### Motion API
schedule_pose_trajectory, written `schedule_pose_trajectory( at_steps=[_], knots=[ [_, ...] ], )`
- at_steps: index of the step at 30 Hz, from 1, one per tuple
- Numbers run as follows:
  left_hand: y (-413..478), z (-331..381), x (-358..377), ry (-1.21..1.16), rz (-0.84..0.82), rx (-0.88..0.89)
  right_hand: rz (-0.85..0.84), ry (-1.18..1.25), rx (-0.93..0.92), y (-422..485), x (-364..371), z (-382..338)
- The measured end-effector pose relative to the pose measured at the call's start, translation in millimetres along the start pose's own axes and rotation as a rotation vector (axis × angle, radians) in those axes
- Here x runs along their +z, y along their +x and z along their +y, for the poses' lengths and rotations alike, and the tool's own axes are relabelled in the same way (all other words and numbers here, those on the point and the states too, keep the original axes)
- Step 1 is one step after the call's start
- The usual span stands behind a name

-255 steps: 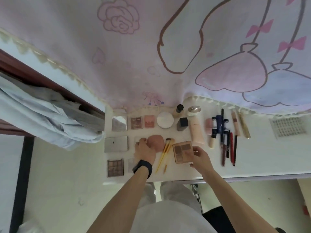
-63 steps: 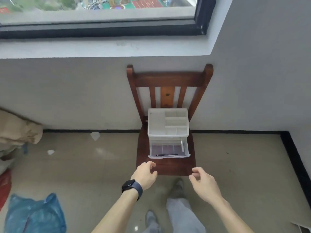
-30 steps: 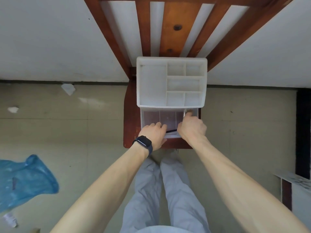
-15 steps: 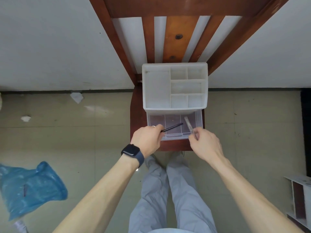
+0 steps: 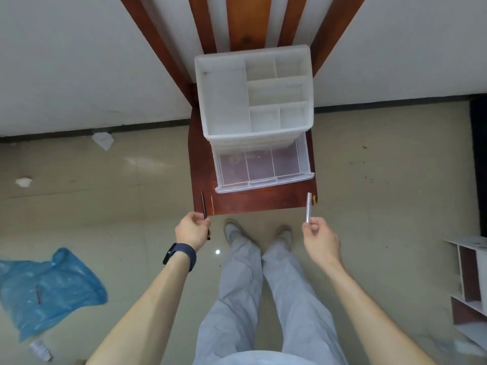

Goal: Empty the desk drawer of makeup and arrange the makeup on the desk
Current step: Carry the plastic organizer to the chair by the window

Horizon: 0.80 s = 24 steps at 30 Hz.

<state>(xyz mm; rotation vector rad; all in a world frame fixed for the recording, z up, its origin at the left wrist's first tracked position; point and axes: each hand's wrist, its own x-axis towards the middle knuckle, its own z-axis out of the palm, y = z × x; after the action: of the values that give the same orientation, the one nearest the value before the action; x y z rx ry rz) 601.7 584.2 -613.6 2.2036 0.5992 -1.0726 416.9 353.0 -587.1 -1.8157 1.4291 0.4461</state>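
Note:
A white plastic organizer [image 5: 224, 106] stands on a red-brown wooden chair [image 5: 253, 202]. Its clear drawer [image 5: 263, 180] is pulled out toward me and its compartments hold nothing. My left hand [image 5: 191, 231] pinches a thin dark makeup pencil [image 5: 203, 205], which points up over the chair's front left corner. My right hand [image 5: 320, 239] grips a slim silver makeup stick [image 5: 308, 208] near the chair's front right corner. Both hands are in front of the chair, apart from the drawer.
The chair backs onto a white wall [image 5: 79, 61]. A blue plastic bag [image 5: 44, 288] lies on the tiled floor at the left, with paper scraps [image 5: 102, 139] near the baseboard. A white shelf unit [image 5: 471, 280] stands at the right edge. My legs and shoes [image 5: 234, 231] are below.
Both hands have pulled back from the drawer and spread apart, each carrying its item. The drawer that held the pencil and the stick now holds nothing.

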Motion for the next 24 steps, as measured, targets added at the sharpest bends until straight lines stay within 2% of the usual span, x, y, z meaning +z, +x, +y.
schedule_pose_trajectory(
  at_steps=[4, 7, 13, 17, 24],
  knots=[
    [33.0, 5.7, 28.1, 0.101, 0.003, 0.085, -0.029, -0.060, -0.074, 47.9, 25.0, 3.5],
    [57.7, 4.6, 48.9, 0.211, 0.076, 0.175, 0.003, -0.097, -0.122, 83.6, 37.5, 5.0],
    [77.5, -6.1, 72.7, 0.277, 0.136, 0.249, 0.051, -0.125, -0.078, 119.4, 48.6, 17.1],
    [77.1, -14.9, 80.6, 0.282, 0.176, 0.259, 0.055, -0.144, -0.119, 120.2, 51.7, 23.1],
    [72.6, -11.4, 77.3, 0.285, 0.129, 0.238, 0.009, -0.179, -0.120, 124.2, 47.5, 21.3]
  ],
)
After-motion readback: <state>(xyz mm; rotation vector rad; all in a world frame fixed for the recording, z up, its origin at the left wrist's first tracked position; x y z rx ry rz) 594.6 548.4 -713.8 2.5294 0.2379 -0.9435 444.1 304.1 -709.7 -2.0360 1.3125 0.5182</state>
